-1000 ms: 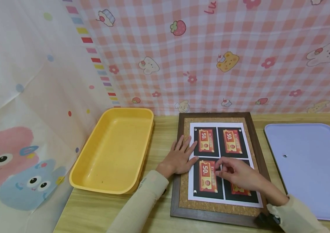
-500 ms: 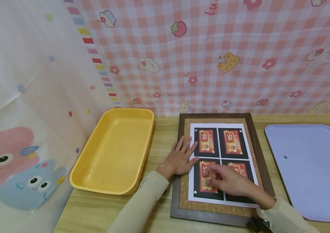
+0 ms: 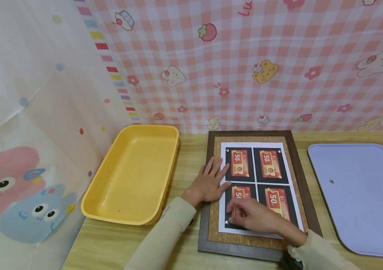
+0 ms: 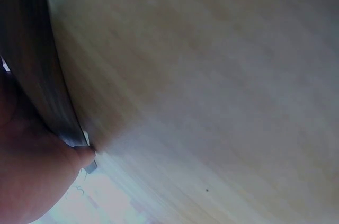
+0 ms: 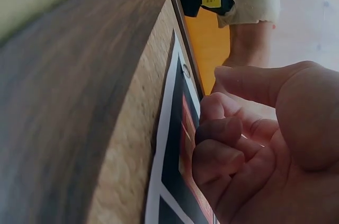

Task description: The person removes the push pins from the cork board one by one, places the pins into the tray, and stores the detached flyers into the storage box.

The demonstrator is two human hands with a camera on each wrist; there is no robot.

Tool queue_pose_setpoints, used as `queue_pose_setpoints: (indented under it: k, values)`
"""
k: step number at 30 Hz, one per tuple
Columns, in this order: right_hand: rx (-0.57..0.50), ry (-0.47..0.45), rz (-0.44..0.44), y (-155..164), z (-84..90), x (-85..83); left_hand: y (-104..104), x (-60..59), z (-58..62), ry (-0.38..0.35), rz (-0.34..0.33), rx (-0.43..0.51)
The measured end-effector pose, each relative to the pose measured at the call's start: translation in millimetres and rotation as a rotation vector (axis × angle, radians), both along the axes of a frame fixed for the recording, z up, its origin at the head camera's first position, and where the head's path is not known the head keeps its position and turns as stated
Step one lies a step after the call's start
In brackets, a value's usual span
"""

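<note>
A white sheet [image 3: 223, 202] printed with red coupons on black panels lies on a cork board [image 3: 214, 225] with a dark wooden frame [image 3: 301, 183]. Silver thumbtacks show at its upper left [image 3: 227, 150], upper right [image 3: 279, 151] and lower left [image 3: 226, 222]. My left hand [image 3: 208, 184] rests spread on the board's left side, fingertips on the sheet. Over the lower-left coupon [image 3: 242, 192] hovers my right hand [image 3: 254, 214], thumb and forefinger apart beside the lower-left thumbtack. In the right wrist view its other fingers [image 5: 217, 158] are curled, with nothing visible between them.
A yellow tray [image 3: 137, 165] stands left of the board. On the right lies a lilac tray [image 3: 357, 195] with a small silver thumbtack [image 3: 332, 181] on it. A pink checked cloth [image 3: 232, 52] hangs behind the wooden table [image 3: 86, 247].
My right hand has moved left and down across the sheet, from between the lower coupons to the lower-left thumbtack. The left hand has stayed in place.
</note>
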State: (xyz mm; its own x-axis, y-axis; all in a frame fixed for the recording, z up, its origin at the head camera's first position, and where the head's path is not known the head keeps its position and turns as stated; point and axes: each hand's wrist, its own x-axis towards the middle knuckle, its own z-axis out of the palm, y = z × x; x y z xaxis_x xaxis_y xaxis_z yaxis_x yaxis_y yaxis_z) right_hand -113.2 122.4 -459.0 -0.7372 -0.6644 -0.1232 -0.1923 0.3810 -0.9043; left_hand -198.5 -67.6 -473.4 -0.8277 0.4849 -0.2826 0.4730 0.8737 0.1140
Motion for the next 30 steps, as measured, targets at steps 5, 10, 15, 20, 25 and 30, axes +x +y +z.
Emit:
queue_pose_setpoints:
  k: [5,10,15,20,25,30]
  values:
    - [0.017,0.001,0.013,-3.9,-0.2,1.9,-0.1,0.3,0.3,-0.001,-0.005,-0.001]
    - [0.035,0.007,0.02,-6.6,-1.0,2.8,0.1,0.0,0.0,0.001,-0.012,-0.008]
    - [0.056,-0.007,0.02,-8.4,-2.4,2.8,0.4,0.2,0.6,-0.001,-0.012,-0.008]
    - [0.089,-0.017,0.006,-10.8,-3.4,2.5,0.3,0.1,0.3,0.003,-0.01,-0.011]
    - [0.112,-0.019,0.005,-12.4,-2.3,2.1,0.4,-1.4,-2.2,-0.002,-0.011,-0.006]
    - [0.122,-0.032,0.022,-12.6,-1.7,1.6,0.0,-4.7,-8.4,-0.023,0.007,0.013]
